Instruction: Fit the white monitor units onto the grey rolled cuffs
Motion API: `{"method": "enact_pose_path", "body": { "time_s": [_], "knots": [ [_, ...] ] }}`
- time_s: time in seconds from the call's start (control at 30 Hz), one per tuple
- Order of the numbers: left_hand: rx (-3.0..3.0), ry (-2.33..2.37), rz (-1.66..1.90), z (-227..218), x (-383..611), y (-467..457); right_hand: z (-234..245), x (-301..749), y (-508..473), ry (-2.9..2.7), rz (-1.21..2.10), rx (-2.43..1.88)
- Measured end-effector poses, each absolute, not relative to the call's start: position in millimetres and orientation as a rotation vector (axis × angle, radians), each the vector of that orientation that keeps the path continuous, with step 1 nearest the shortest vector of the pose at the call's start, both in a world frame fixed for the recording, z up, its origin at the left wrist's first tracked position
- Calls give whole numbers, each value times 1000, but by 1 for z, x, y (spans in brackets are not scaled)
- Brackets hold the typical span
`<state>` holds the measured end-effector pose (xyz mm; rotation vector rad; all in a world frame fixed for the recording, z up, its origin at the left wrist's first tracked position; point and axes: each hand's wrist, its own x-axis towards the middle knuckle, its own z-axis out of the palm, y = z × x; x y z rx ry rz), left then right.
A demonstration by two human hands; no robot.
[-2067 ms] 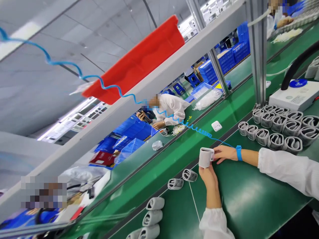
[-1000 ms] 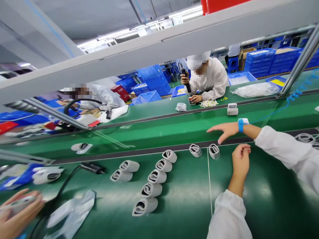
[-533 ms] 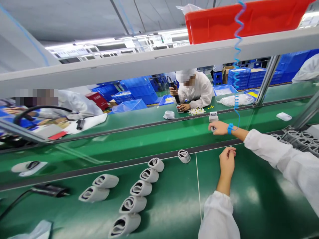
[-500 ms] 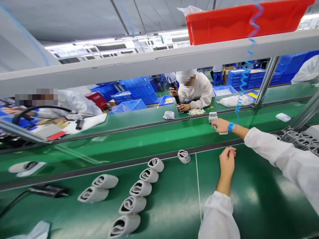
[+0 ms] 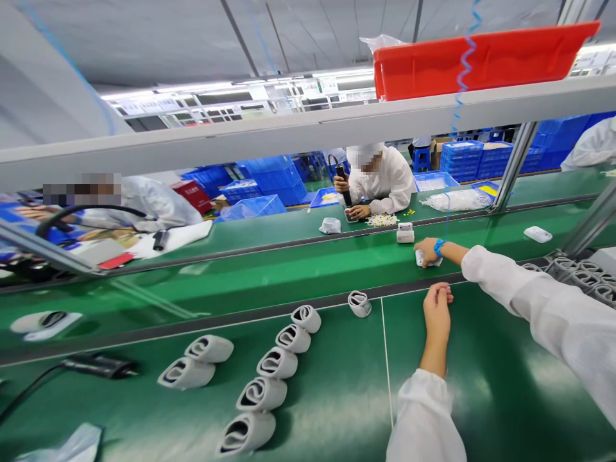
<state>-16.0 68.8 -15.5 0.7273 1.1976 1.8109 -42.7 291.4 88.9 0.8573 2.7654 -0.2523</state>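
Note:
My right hand [image 5: 427, 250], with a blue wrist strap [image 5: 438, 247] on a coiled cord, reaches onto the moving green belt [image 5: 289, 266] and closes over a small white device [image 5: 423, 259]. A second white device [image 5: 405, 232] stands just beyond it on the belt. My left hand [image 5: 437, 307] rests on the near green mat [image 5: 481, 385], fingers curled together with nothing in them. A rolled grey cuff [image 5: 359, 303] lies to its left by the belt's edge.
Several more rolled grey cuffs [image 5: 269, 366] lie in rows at lower left, others [image 5: 577, 273] at far right. A black cabled tool [image 5: 99, 366] lies at left. A red bin [image 5: 481, 61] sits on the overhead shelf. A co-worker [image 5: 385, 183] works across the belt.
Both hands set down the grey cuff they held. My right hand reached out to the belt, took hold of the white device and drew it nearer. My left hand settled on the mat.

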Motion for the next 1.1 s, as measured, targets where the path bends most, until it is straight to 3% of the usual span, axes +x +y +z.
{"method": "enact_pose_path", "body": {
  "time_s": [0.13, 0.27, 0.4, 0.7, 0.87, 1.1],
  "knots": [
    [280, 1019, 2006, -15, -18, 74, 106, -6, 265, 2835, -504, 807],
    [294, 951, 2048, -9, -18, 74, 93, 46, 211, 2857, -1327, 577],
    [548, 1110, 1961, -6, -19, 67, 61, 76, 168, 2653, -2031, 750],
    [736, 1304, 1847, -15, -25, 60, 17, 85, 150, 2314, -2733, 799],
    [610, 1184, 1970, -22, -34, 63, 3, 86, 155, 1780, -3178, 737],
    [500, 1100, 2112, -17, -41, 57, 0, 88, 169, 1168, -3522, 899]
  ]
}}
